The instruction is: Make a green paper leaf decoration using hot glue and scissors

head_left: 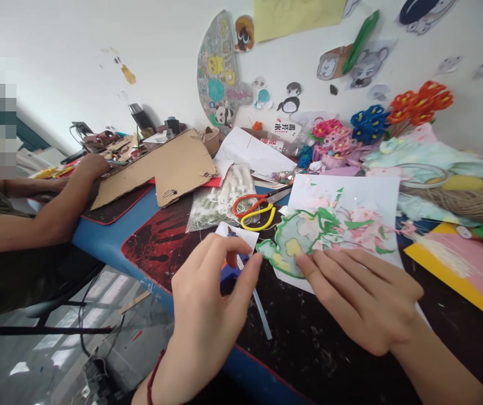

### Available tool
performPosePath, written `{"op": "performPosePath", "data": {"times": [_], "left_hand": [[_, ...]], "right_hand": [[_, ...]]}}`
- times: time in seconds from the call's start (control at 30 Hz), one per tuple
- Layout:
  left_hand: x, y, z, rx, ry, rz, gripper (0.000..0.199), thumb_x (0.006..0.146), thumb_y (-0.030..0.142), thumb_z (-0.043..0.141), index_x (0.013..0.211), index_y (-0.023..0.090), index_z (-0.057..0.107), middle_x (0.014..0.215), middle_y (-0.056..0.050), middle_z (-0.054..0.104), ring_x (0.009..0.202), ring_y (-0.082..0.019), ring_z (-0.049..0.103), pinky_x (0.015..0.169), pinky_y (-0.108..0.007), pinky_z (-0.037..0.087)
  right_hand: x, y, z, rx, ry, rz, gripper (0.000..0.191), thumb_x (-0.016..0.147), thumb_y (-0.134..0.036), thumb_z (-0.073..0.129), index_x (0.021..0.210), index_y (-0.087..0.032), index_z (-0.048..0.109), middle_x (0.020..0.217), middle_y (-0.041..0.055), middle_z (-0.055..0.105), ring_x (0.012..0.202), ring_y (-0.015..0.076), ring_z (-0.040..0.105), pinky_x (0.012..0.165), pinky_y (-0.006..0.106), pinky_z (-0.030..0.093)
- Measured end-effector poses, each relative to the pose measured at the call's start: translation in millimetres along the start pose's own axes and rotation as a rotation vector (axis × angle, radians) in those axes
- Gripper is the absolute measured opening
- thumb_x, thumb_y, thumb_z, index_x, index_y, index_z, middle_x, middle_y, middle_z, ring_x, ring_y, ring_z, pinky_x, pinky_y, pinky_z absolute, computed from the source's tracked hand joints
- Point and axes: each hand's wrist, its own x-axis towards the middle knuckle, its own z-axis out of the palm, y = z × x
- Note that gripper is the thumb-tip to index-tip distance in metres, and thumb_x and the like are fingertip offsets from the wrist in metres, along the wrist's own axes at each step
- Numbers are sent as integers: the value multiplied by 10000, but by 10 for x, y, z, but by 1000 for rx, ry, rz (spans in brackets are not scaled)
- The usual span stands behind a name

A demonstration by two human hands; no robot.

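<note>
My left hand (208, 292) hovers over the mat, thumb and forefinger tips drawn close in a pinch; anything between them is too small to make out. Beneath it, partly hidden, lies a blue and orange glue gun (229, 274) with a pale glue stick (262, 315) sticking out toward me. My right hand (363, 292) rests flat, fingers stretched, its fingertips on a pale green and yellow cutout (281, 259) with a dark green outline. That cutout overlaps a white sheet (383, 194) scattered with pink and green scraps (362, 219).
Red-and-yellow-handled scissors (260, 209) and a plastic bag (220, 199) lie beyond my hands. Cardboard (178, 163) sits left, near another person's arm (62, 197). Twine (456, 208) and coloured paper (456, 264) lie right. Fuzzy flowers (421, 104) stand by the wall.
</note>
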Motion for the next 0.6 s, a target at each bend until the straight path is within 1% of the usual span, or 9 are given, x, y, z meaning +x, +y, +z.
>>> {"op": "performPosePath", "data": {"times": [0.03, 0.1, 0.17, 0.23, 0.27, 0.33, 0.43, 0.5, 0.6], "left_hand": [[38, 0, -10, -41, -26, -27, 18, 935, 204, 662, 953, 204, 660, 776, 30, 591, 665, -103, 519, 626, -238, 398], [137, 28, -9, -183, -132, -82, 102, 961, 272, 633, 1030, 219, 687, 792, 23, 614, 659, -109, 527, 616, -239, 411], [259, 102, 24, -363, -237, -133, 135, 954, 325, 639, 982, 216, 714, 756, 21, 627, 617, -110, 516, 587, -243, 410], [402, 217, 85, -519, -264, -174, 167, 935, 341, 657, 877, 196, 716, 730, 11, 636, 592, -110, 500, 565, -251, 396], [481, 288, 121, -586, -251, -185, 181, 926, 343, 665, 844, 188, 711, 729, 5, 641, 594, -111, 498, 561, -254, 388], [655, 451, 197, -716, -202, -180, 186, 916, 347, 677, 833, 184, 708, 729, -1, 646, 619, -118, 511, 572, -254, 387], [928, 744, 291, -837, -111, -114, 176, 916, 338, 679, 840, 183, 713, 741, -3, 648, 678, -129, 535, 626, -255, 414], [1086, 956, 335, -883, -65, -49, 167, 919, 322, 672, 838, 181, 710, 745, -2, 645, 695, -131, 538, 652, -259, 426], [1247, 1248, 390, -922, -16, 30, 154, 921, 300, 665, 836, 178, 703, 757, -5, 659, 701, -135, 554, 653, -262, 437]], "right_hand": [[-13, 9, -11, 36, 4, 42, 249, 981, -148, 578, 1100, -297, 739, 863, 6, 810, 739, 182, 756, 698, 316, 568], [-3, 45, -54, 72, 15, 84, 274, 979, -148, 587, 1149, -304, 733, 884, 5, 816, 749, 184, 769, 698, 312, 572], [56, 114, -124, 61, 28, 61, 278, 965, -127, 606, 1135, -299, 743, 874, 2, 819, 742, 181, 772, 696, 305, 569], [155, 223, -223, 27, 28, 42, 261, 928, -118, 662, 1105, -286, 755, 867, 3, 821, 740, 184, 772, 693, 301, 563], [216, 293, -284, 12, 36, 75, 260, 902, -117, 696, 1090, -285, 760, 862, 3, 821, 736, 187, 771, 686, 301, 561], [351, 455, -430, 10, 95, 281, 264, 856, -129, 750, 1062, -292, 764, 872, 7, 816, 698, 190, 755, 672, 310, 562], [570, 707, -713, 186, 251, 773, 233, 853, -217, 757, 1074, -290, 751, 917, 28, 794, 645, 179, 709, 661, 334, 581], [702, 845, -920, 443, 203, 1010, 213, 853, -309, 753, 1062, -271, 756, 876, 30, 776, 664, 179, 701, 628, 316, 589], [833, 988, -1180, 732, 79, 1196, 180, 810, -383, 784, 903, -229, 778, 740, 25, 746, 617, 163, 672, 551, 269, 564]]}}
